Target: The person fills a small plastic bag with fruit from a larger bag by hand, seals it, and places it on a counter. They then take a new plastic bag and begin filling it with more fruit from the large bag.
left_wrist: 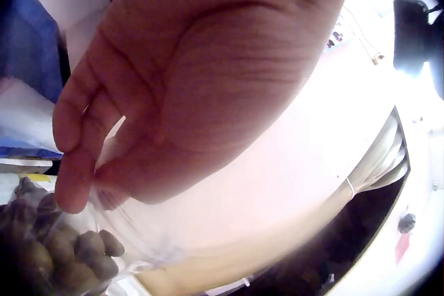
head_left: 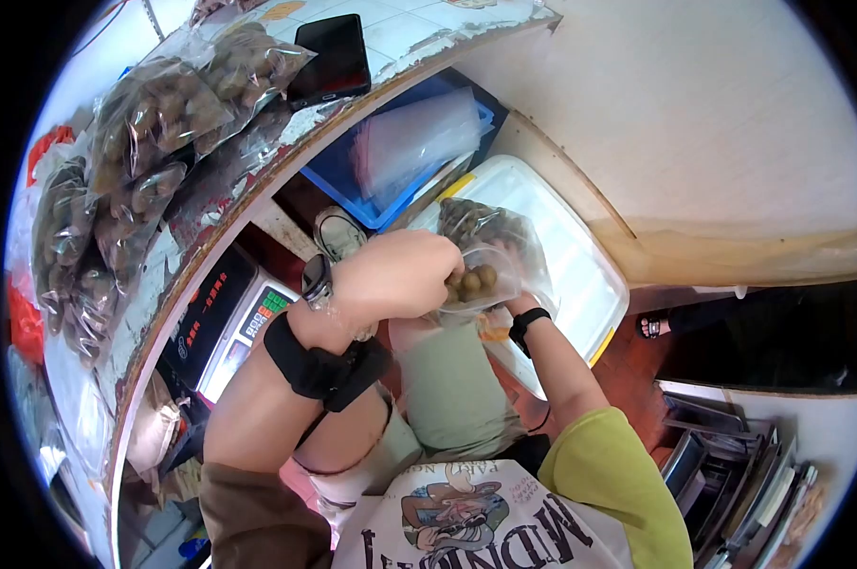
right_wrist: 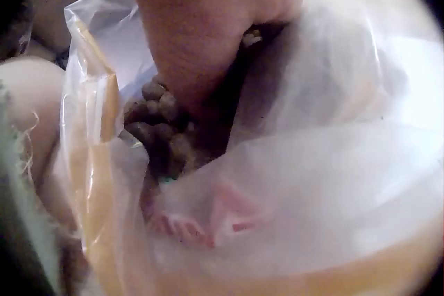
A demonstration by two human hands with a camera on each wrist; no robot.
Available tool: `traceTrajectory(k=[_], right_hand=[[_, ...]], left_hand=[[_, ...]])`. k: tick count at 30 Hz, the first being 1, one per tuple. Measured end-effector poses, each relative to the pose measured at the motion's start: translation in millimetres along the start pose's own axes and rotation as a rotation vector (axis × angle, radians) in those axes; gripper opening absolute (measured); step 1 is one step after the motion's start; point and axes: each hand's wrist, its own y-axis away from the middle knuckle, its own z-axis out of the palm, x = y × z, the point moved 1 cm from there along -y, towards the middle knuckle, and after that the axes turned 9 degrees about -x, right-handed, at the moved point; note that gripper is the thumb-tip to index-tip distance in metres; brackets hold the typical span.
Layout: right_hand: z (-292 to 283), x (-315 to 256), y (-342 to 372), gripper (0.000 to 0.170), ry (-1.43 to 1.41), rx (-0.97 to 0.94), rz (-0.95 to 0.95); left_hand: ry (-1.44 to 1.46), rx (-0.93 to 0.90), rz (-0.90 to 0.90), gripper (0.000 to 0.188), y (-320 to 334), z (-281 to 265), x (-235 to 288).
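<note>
My left hand (head_left: pixel 405 273) pinches the edge of a clear plastic bag (left_wrist: pixel 132 223) between thumb and fingers. Several rounded brown, nut-like pieces (left_wrist: pixel 73 258) show through the plastic below its fingertips. In the right wrist view, my right hand (right_wrist: pixel 208 32) reaches down into a large translucent bag (right_wrist: pixel 333 199) with red print. More brown pieces (right_wrist: pixel 163 126) lie beside it there, and its fingers are hidden inside. From the head view, the round pieces (head_left: pixel 479 278) show at the bag mouth between both hands, above the knee.
A white lidded bin (head_left: pixel 580 275) stands under the bags. A blue crate (head_left: pixel 348 194) with flat plastic bags is beyond, and a digital scale (head_left: pixel 248 322) sits at left. Filled bags (head_left: pixel 154 119) and a phone (head_left: pixel 332 59) lie on the tiled counter.
</note>
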Motion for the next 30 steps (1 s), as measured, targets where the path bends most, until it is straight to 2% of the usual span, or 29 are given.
traceTrajectory(k=[4,8,12,16,18,19,21,22,24,28,30], right_hand=[[-2.6,3.6,7.7,0.055,-0.002,0.067,-0.05],[-11.5,1.2,2.5,0.048,-0.014,-0.047,-0.01],[-49.7,-15.3,-0.3,0.04,-0.037,-0.177,0.082],[-71.2,-21.6,-0.7,0.035,-0.006,-0.194,0.066],[-50.4,-4.0,-9.3,0.033,-0.711,0.006,0.096],[-35.5,11.9,-15.9,0.033,-0.71,0.005,0.097],[-11.9,37.9,-27.0,0.034,0.07,0.018,-0.122],[-26.0,25.8,-22.5,0.034,0.072,0.016,-0.12],[-53.2,6.5,-11.2,0.035,-0.377,0.154,0.092],[-28.6,13.2,-16.8,0.029,-0.562,0.165,0.166],[-9.8,11.1,-17.0,0.025,-1.076,0.295,0.177]], left_hand=[[0.02,-0.002,-0.022,0.036,2.5,0.2,-0.7],[0.043,0.007,-0.05,0.037,2.8,1.8,-1.0],[-0.007,-0.019,-0.051,0.037,0.0,0.9,1.3],[-0.041,-0.018,-0.04,0.037,-4.3,5.5,-3.0],[-0.031,-0.01,-0.03,0.037,-3.6,5.1,-4.6],[-0.021,-0.002,-0.02,0.036,-3.2,5.1,-5.3],[-0.016,-0.003,-0.021,0.036,-2.0,4.5,-6.1],[-0.012,-0.002,-0.022,0.036,-1.7,4.1,-6.3],[-0.006,-0.019,-0.039,0.036,-1.6,3.6,-5.0],[-0.018,-0.011,-0.021,0.037,-0.2,3.2,-5.1],[-0.025,-0.015,-0.02,0.037,-0.1,2.6,-4.4]])
